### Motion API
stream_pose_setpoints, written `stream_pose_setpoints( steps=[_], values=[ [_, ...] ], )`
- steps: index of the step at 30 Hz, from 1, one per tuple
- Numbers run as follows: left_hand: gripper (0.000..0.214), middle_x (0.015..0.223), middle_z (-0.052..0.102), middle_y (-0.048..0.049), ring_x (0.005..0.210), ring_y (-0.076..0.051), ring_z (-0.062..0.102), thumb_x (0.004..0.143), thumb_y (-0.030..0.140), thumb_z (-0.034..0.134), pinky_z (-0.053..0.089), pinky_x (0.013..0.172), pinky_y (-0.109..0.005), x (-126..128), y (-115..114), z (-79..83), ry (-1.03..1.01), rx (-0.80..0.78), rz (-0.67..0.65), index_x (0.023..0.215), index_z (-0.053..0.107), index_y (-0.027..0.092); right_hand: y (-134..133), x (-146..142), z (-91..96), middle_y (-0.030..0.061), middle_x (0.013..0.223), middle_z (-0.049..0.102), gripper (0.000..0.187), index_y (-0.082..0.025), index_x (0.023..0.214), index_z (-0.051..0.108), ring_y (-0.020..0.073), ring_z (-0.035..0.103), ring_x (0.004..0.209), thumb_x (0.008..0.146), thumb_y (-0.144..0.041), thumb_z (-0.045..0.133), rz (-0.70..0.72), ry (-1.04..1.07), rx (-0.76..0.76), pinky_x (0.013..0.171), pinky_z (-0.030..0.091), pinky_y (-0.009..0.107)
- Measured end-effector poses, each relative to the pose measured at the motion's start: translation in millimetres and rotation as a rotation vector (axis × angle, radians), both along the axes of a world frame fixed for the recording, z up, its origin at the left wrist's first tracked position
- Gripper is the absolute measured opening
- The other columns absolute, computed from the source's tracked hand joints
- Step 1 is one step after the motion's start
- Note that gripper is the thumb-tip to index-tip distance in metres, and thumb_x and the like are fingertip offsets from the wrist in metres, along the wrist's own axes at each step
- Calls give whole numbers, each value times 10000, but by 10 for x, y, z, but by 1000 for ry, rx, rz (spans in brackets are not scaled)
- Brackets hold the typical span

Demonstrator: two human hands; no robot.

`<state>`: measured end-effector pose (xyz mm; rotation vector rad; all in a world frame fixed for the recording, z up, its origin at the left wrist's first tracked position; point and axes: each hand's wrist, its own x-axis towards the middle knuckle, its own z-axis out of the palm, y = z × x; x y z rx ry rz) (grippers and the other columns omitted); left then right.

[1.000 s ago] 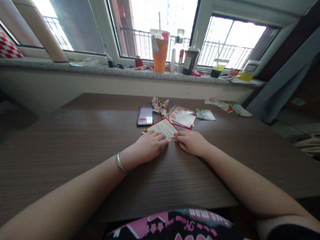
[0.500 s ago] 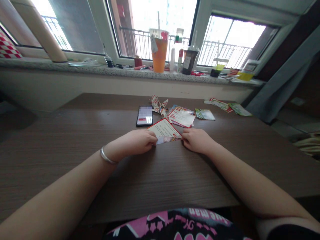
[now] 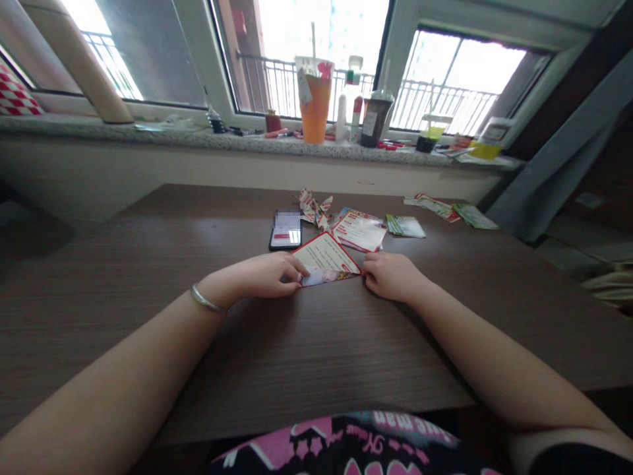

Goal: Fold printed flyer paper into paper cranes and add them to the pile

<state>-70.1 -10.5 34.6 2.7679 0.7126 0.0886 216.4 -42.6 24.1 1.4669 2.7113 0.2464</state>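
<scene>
A printed sheet of paper with a red border lies on the table between my hands, its near edge folded up to show a picture strip. My left hand grips the sheet's left corner, forefinger on top of the strip and thumb at the near edge. At the right corner is my right hand, its fingers curled together against the paper; the fingertips are partly hidden. Just beyond the sheet lie a phone with its screen lit, a crumpled folded-paper piece and a stack of printed sheets.
A small pile of cards lies right of the stack, with more leaflets farther right. Along the windowsill stand an orange drink cup, a dark drink cup and several bottles. The brown table reaches to my body.
My left hand has shifted slightly left along the fold, uncovering more of the picture strip, and its forefinger has straightened. My right hand has moved very slightly right.
</scene>
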Motion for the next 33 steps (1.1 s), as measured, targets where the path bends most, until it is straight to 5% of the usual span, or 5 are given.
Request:
stream_pose_setpoints(
  steps=[6, 12, 19, 28, 33],
  values=[
    [203, 967, 654, -83, 910, -191, 609, 865, 215, 517, 493, 845, -313, 85, -19, -167, -23, 222, 147, 941, 699, 168, 25, 6, -45, 86, 888, 682, 196, -178, 852, 673, 212, 612, 822, 859, -254, 492, -6, 18, 48, 646, 395, 285],
    [308, 948, 594, -94, 967, -232, 564, 909, 225, 481, 454, 915, -409, 172, -89, -309, -32, 475, 114, 1161, 657, 248, 64, 41, -116, 60, 891, 681, 186, -187, 852, 650, 187, 611, 806, 876, -247, 476, 3, 96, 109, 643, 376, 276],
    [326, 971, 607, -83, 931, -218, 578, 897, 149, 482, 474, 848, -377, 205, -113, -268, 10, 444, 100, 1153, 645, 269, 33, 4, -144, 49, 1042, 680, 240, -218, 1067, 640, 175, 615, 878, 887, -240, 483, 94, 269, 123, 738, 419, 277],
    [202, 980, 613, -72, 918, -182, 575, 872, 114, 478, 469, 863, -315, 248, -151, -235, -58, 318, 29, 906, 663, 188, 52, 8, -199, 83, 1237, 620, 333, -211, 1201, 609, 206, 580, 1099, 884, -205, 507, 210, 342, 89, 929, 461, 352],
    [129, 994, 610, -79, 915, -195, 576, 881, 277, 563, 472, 849, -322, 271, -210, -184, -68, 284, 6, 915, 630, 173, 53, 0, -192, 91, 1271, 607, 357, -210, 1214, 610, 220, 565, 1139, 866, -191, 533, 292, 367, 78, 962, 465, 400]
  ],
)
